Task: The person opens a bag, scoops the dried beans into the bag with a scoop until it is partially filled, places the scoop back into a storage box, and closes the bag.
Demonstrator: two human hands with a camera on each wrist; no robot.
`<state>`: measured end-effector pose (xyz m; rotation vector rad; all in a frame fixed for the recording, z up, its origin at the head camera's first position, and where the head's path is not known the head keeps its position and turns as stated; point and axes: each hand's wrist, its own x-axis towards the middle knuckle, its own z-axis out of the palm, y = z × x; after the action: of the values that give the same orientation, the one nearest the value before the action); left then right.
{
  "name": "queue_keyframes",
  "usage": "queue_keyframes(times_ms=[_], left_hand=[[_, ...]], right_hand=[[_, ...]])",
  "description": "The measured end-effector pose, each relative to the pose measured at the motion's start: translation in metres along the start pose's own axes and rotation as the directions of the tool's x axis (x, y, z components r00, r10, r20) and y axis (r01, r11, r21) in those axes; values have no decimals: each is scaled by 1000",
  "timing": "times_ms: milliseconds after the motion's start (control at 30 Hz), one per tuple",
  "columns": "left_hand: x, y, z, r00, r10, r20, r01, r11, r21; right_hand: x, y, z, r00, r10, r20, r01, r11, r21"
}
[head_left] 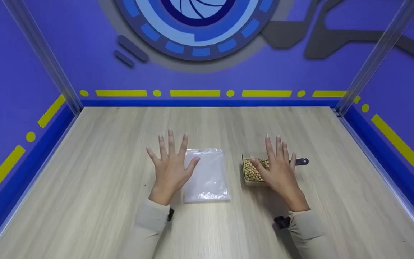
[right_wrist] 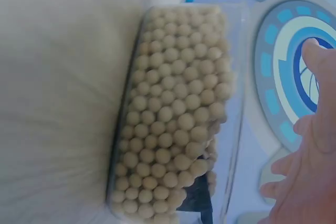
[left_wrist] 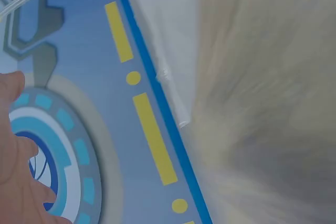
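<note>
My left hand [head_left: 171, 172] is spread, palm down, with the thumb over the left part of a flat clear plastic bag [head_left: 208, 180]. Whether it touches the bag I cannot tell. My right hand [head_left: 281, 176], fingers extended, covers the right part of a clear rectangular container [head_left: 256, 183]. Pale round beans or peas [right_wrist: 168, 93] fill much of that container in the right wrist view. A black utensil [right_wrist: 198, 195] is partly buried among them, and its dark handle [head_left: 302, 161] sticks out to the right in the head view. Neither hand grips anything.
Both things lie on a pale wood-grain table [head_left: 102, 162]. Blue printed panels [head_left: 178, 79] stand at the back and both sides, with metal posts [head_left: 376, 54] at the rear corners. Dark wrist cameras [head_left: 281, 222] sit at the cuffs.
</note>
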<state>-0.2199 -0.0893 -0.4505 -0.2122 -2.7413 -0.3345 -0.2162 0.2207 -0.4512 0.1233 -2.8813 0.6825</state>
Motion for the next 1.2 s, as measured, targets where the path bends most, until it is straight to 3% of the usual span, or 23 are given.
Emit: queue_keyframes(times_ms=[200, 300, 367, 433, 533, 567, 667, 700, 767, 833, 900, 933, 1100, 1200], left_hand=[[2, -5, -17, 996, -61, 70, 72, 984, -162], [3, -9, -23, 987, -87, 132, 121, 952, -280], [4, -12, -26, 981, -93, 169, 151, 915, -374], [5, -16, -28, 974, -99, 203, 187, 856, -481], [7, -22, -28, 964, -100, 247, 240, 728, -642], [7, -24, -27, 959, -101, 266, 261, 681, -684], [7, -29, -24, 935, -106, 339, 340, 545, -766], [7, -30, -22, 925, -108, 364, 366, 507, -780], [7, -33, -19, 904, -121, 410, 419, 440, -794], [7, -36, -16, 880, -136, 454, 469, 390, -793], [8, -37, -12, 856, -145, 495, 513, 345, -786], [9, -38, -9, 843, -151, 517, 536, 323, -780], [10, -42, 2, 772, -150, 618, 636, 171, -752], [9, -44, 7, 752, -145, 643, 658, 102, -746]], right_hand=[[1, -7, -3, 999, 4, -38, 5, 973, 231], [3, -13, -4, 999, 9, -47, 9, 927, 376], [4, -18, -4, 999, 20, -30, -4, 884, 467], [5, -22, -5, 999, 35, 6, -32, 824, 566], [6, -29, -5, 994, 65, 83, -104, 726, 680], [7, -31, -5, 992, 67, 108, -124, 680, 723], [10, -38, -2, 981, 61, 182, -187, 513, 837], [11, -40, 0, 978, 50, 201, -202, 443, 873], [15, -44, 5, 972, 18, 234, -229, 304, 925], [18, -49, 11, 964, 0, 267, -261, 206, 943], [20, -54, 17, 957, -8, 289, -285, 154, 946], [20, -56, 21, 953, -4, 303, -299, 146, 943], [21, -66, 37, 936, 24, 350, -350, 136, 927], [21, -70, 46, 929, 42, 368, -370, 142, 918]])
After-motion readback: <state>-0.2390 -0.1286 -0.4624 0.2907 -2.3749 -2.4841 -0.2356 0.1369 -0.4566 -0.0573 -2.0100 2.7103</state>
